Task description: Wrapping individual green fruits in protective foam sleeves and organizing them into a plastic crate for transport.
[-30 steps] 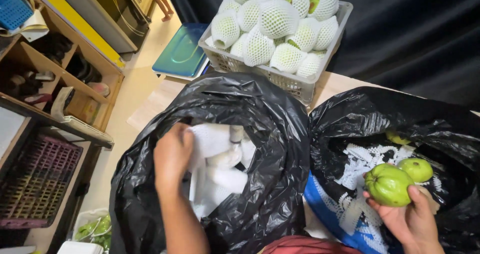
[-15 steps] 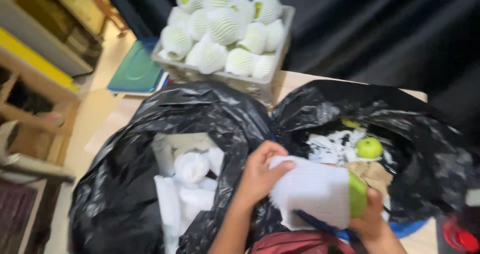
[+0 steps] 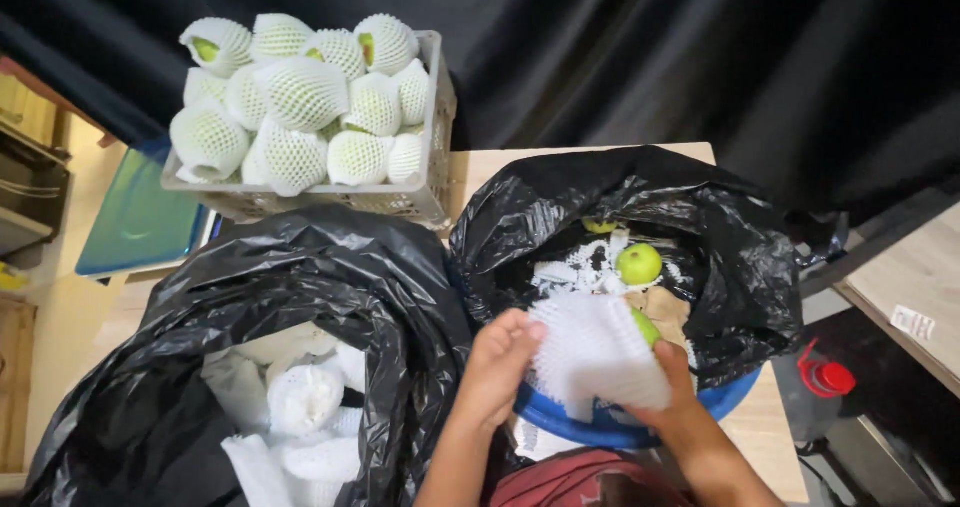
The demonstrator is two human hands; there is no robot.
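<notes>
A black curtain (image 3: 640, 57) hangs behind the wooden table (image 3: 560, 162); pale floor (image 3: 60, 307) at left.

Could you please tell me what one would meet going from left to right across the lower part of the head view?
Black bag of white foam nets → left hand → white foam net wrapped around a green fruit, gripped by the right hand → red-capped bottle.

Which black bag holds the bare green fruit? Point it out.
The right black bag, lining the blue tub; the left black bag holds only white foam sleeves.
</notes>
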